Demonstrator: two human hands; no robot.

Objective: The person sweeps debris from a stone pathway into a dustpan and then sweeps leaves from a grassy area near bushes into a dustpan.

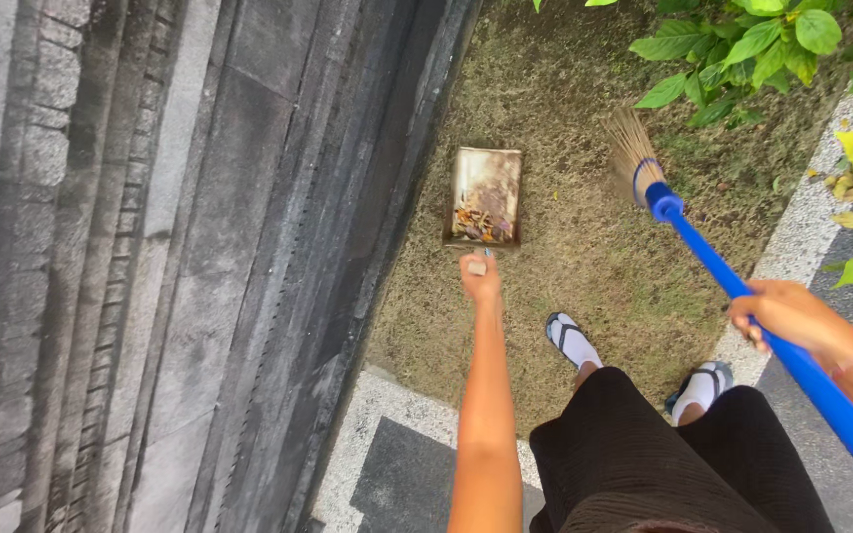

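Left hand, fingers curled shut on the short handle of a rusty rectangular metal dustpan lying directly beyond its fingertips, long axis running away. Right hand wraps the blue-handled straw broom; bristles seemingly just beside the pan.

A rusty rectangular metal dustpan is held low over the dry grass, just beside the dark stone wall, gripped at its short handle by the left hand. Brown and yellow leaves are heaped at its near end. A broom with a blue shaft is gripped by the right hand; its straw bristles are pointed at the grass, well right of the wall, seemingly just off the ground.
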